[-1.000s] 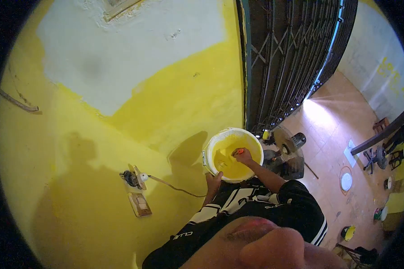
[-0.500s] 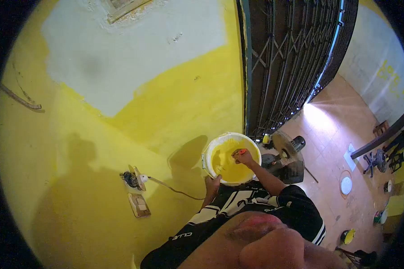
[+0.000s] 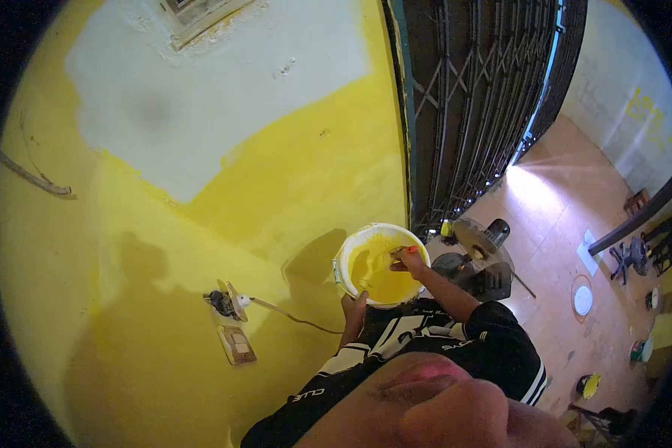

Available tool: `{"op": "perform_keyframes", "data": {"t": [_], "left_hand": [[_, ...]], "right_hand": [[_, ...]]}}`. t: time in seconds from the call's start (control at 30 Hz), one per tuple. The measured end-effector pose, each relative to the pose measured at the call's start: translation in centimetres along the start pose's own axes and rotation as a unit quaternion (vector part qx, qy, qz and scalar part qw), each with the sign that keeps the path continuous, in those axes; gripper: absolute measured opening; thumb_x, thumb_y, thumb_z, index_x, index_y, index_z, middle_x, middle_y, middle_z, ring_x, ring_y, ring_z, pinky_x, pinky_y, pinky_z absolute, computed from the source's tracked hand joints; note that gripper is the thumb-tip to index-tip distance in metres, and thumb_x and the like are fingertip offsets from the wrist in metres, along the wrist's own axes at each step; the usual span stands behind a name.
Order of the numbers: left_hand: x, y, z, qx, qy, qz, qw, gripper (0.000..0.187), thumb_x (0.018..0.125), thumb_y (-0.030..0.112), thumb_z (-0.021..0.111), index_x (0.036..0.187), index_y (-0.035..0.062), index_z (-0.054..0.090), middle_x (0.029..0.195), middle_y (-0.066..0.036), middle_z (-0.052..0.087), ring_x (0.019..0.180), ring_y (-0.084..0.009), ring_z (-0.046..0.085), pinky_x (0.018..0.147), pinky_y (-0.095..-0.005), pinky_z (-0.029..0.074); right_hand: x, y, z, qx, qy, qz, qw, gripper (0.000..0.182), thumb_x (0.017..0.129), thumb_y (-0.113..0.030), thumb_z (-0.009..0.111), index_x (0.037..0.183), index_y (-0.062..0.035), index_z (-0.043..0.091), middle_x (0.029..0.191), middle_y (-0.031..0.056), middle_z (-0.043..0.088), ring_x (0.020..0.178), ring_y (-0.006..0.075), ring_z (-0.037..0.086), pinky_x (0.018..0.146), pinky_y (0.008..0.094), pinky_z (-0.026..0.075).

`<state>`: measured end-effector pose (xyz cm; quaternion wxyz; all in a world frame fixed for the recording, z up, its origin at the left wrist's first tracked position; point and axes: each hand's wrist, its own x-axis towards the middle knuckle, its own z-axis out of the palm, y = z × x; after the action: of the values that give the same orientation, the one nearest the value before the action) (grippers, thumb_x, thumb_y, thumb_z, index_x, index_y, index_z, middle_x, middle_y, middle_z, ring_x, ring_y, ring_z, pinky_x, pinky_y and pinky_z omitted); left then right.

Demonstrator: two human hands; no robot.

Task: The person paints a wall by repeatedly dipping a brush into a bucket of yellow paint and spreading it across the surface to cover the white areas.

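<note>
A white bucket point(image 3: 342, 280) with yellow paint point(image 3: 383, 282) inside is held in front of my body, close to the wall. My left hand point(image 3: 355, 305) grips its near left rim, thumb over the edge. Over the paint, inside the bucket's mouth, my right hand point(image 3: 409, 261) is closed on a paintbrush point(image 3: 412, 249) with an orange-red handle. The brush head points left and is partly hard to make out against the paint.
The wall point(image 3: 306, 172) is part yellow, part pale. An open socket point(image 3: 224, 301) with a plugged cord point(image 3: 295, 313) sits above a switch plate point(image 3: 237, 345). A fan point(image 3: 485, 243) stands right of the bucket, by a dark folding gate point(image 3: 478, 97). Paint containers point(image 3: 588, 385) dot the tiled floor.
My right hand with the paintbrush has moved a little to the right inside the bucket, and more of the brush shows. My left hand keeps its grip. The view has shifted slightly.
</note>
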<state>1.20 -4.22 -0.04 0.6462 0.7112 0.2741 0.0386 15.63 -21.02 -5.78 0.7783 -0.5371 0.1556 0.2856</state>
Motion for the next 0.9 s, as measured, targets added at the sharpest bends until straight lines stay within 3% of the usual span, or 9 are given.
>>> {"op": "perform_keyframes", "data": {"t": [0.23,0.3,0.4,0.53,0.6,0.67,0.83,0.9], "left_hand": [[2.5,-3.5,-0.1,-0.049,0.023,0.086,0.995,0.022,0.070,0.015,0.066,0.078,-0.0035,0.057,0.075,-0.011,0.059,0.066,-0.0186,0.055,0.056,-0.0354,0.041],[2.1,-2.6,-0.8,-0.003,0.011,-0.001,1.000,0.029,0.067,0.010,0.063,0.090,-0.0062,0.058,0.084,-0.013,0.062,0.073,-0.0208,0.059,0.066,-0.0315,0.045],[1.6,-1.5,-1.2,-0.013,0.029,-0.015,0.999,0.028,0.067,0.010,0.063,0.090,-0.0055,0.058,0.084,-0.013,0.062,0.072,-0.0199,0.059,0.063,-0.0315,0.045],[2.2,-3.2,-2.3,-0.092,0.042,-0.007,0.995,0.028,0.068,0.010,0.064,0.090,-0.0053,0.057,0.084,-0.012,0.062,0.070,-0.0197,0.059,0.061,-0.0314,0.045],[2.7,-4.7,-3.1,-0.094,0.030,-0.014,0.995,0.038,0.068,0.015,0.068,0.100,-0.0016,0.055,0.083,-0.011,0.061,0.067,-0.0214,0.060,0.056,-0.0321,0.050],[2.0,-4.0,-2.9,-0.139,0.060,0.016,0.988,0.035,0.067,0.014,0.068,0.096,-0.0007,0.056,0.080,-0.010,0.060,0.063,-0.0198,0.059,0.052,-0.0306,0.048],[1.4,-2.1,-3.2,-0.045,0.095,-0.074,0.992,0.025,0.067,0.013,0.067,0.086,-0.0007,0.057,0.074,-0.008,0.059,0.056,-0.0169,0.055,0.049,-0.0295,0.045],[2.1,-3.0,-3.6,-0.046,0.075,-0.063,0.994,0.025,0.068,0.012,0.067,0.087,-0.0012,0.057,0.075,-0.009,0.059,0.058,-0.0172,0.056,0.050,-0.0298,0.045]], "right_hand": [[1.6,1.5,-0.8,-0.005,-0.017,-0.024,1.000,0.014,0.076,-0.008,0.061,0.089,-0.0044,0.059,0.086,0.0071,0.058,0.060,0.0201,0.060,0.054,0.0332,0.055],[1.7,1.6,-0.6,-0.009,-0.037,-0.036,0.999,0.013,0.076,-0.008,0.061,0.089,-0.0044,0.059,0.086,0.0074,0.059,0.060,0.0199,0.060,0.054,0.0329,0.055],[2.1,1.4,-0.1,-0.036,-0.028,0.011,0.999,0.014,0.076,-0.009,0.061,0.089,-0.0048,0.059,0.086,0.0079,0.059,0.060,0.0199,0.061,0.054,0.0331,0.055],[3.5,2.7,-0.1,-0.017,-0.034,-0.020,0.999,0.015,0.076,-0.011,0.062,0.089,-0.0053,0.060,0.084,0.0079,0.059,0.058,0.0197,0.061,0.053,0.0330,0.056],[2.9,2.5,0.4,-0.057,-0.041,0.037,0.997,0.015,0.075,-0.011,0.063,0.089,-0.0055,0.060,0.082,0.0078,0.059,0.057,0.0200,0.061,0.052,0.0336,0.056],[2.5,2.5,0.8,-0.053,-0.046,0.025,0.997,0.014,0.075,-0.010,0.063,0.088,-0.0053,0.061,0.080,0.0077,0.059,0.059,0.0203,0.062,0.053,0.0331,0.056],[2.6,2.5,1.3,-0.035,-0.074,0.026,0.996,0.016,0.075,-0.009,0.063,0.089,-0.0044,0.060,0.078,0.0079,0.058,0.062,0.0208,0.062,0.054,0.0327,0.056],[2.5,2.0,1.3,-0.032,-0.082,0.026,0.996,0.017,0.076,-0.008,0.062,0.091,-0.0030,0.058,0.079,0.0078,0.058,0.062,0.0209,0.062,0.057,0.0331,0.056]]}}
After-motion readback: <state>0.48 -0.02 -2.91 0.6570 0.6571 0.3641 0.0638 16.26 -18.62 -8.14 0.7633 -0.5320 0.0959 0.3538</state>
